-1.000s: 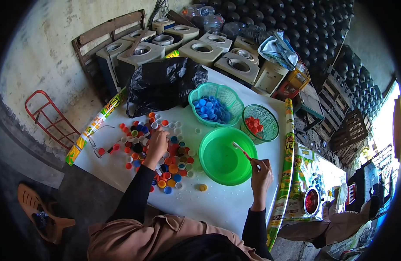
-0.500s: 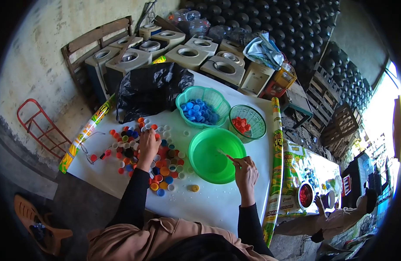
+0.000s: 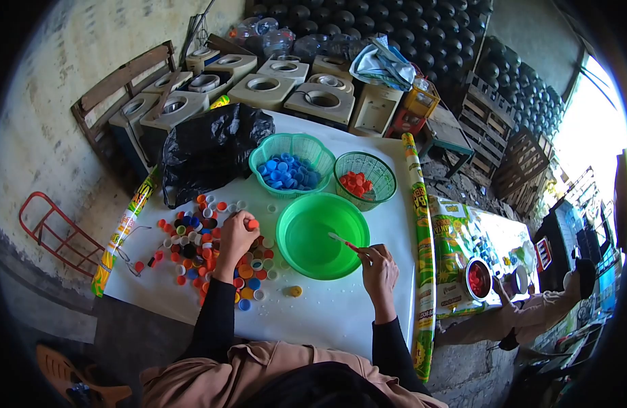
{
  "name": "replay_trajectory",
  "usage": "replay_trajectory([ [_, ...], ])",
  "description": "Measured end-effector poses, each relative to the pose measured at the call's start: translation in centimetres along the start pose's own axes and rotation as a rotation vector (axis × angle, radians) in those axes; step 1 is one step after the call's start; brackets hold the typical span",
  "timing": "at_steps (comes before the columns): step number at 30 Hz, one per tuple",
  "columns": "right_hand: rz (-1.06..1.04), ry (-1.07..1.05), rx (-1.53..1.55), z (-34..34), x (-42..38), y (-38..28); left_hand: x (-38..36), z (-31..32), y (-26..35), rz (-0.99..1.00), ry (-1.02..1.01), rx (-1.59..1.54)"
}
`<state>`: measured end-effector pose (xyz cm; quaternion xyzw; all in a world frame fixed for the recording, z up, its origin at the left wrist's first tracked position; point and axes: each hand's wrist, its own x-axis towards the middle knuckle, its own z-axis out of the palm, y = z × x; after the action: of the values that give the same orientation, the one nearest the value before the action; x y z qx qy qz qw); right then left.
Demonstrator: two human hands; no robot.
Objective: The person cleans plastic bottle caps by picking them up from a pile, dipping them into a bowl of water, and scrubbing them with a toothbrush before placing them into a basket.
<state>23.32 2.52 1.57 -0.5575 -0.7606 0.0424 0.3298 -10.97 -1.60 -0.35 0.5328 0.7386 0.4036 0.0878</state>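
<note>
1. Red cap [image 3: 252, 224] pinched in left hand [image 3: 236, 236] fingertips, lifted just above the cap pile [image 3: 211, 251], beside the green basin [image 3: 320, 235].
2. Toothbrush [image 3: 342, 242] gripped in right hand [image 3: 377, 266], head over the basin.
3. Best kept firmly pinched, open side toward the bristles, both held over the basin.
4. Red caps already in the small basket [image 3: 365, 178], blue ones in the larger basket [image 3: 290, 163].
</note>
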Motion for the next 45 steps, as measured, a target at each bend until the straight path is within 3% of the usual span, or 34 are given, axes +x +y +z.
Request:
replay_trajectory([
  [3,0.044,0.081,0.083,-0.2,-0.2,-0.6,0.4,1.4,1.8,-0.010,-0.149,-0.352],
  [6,0.171,0.097,0.202,-1.0,-0.4,-2.3,0.3,3.4,5.4,0.017,-0.254,-0.406],
  [10,-0.025,0.112,0.187,-0.1,-1.9,-3.2,0.6,6.8,6.8,0.082,-0.352,-0.500],
  [13,0.106,0.122,0.172,0.4,-2.0,-2.8,0.7,8.1,7.1,0.097,-0.368,-0.484],
  [18,0.054,0.123,0.074,0.4,-1.8,-2.2,1.0,8.3,7.0,0.075,-0.405,-0.454],
  [20,0.047,0.156,-0.017,0.8,-0.7,-1.7,1.3,8.8,6.5,0.001,-0.454,-0.581],
  [24,-0.014,-0.021,-0.045,0.7,-0.2,-1.6,1.9,10.3,5.3,-0.218,-0.529,-0.931],
  [28,0.056,0.095,0.099,-0.4,-0.6,-3.6,2.3,10.2,5.4,-0.417,-0.577,-1.081],
  [31,0.070,0.114,0.132,0.1,-1.2,-3.8,2.0,10.2,6.1,-0.402,-0.645,-1.105],
  [34,0.063,0.075,0.165,0.0,-1.1,-3.5,2.3,10.5,5.8,-0.423,-0.646,-1.073],
  [37,0.028,0.066,0.083,0.1,-0.7,-2.5,2.2,11.2,5.5,-0.250,-0.495,-0.861],
  [40,0.000,0.027,-0.062,1.0,-0.2,-1.8,2.2,10.9,5.1,0.057,-0.310,-0.449],
  [43,-0.015,-0.032,-0.033,0.7,0.1,-1.9,2.0,10.8,5.1,0.129,-0.265,-0.368],
  [45,0.012,0.036,0.068,0.2,0.2,-2.6,1.9,10.7,5.7,0.083,-0.274,-0.353],
])
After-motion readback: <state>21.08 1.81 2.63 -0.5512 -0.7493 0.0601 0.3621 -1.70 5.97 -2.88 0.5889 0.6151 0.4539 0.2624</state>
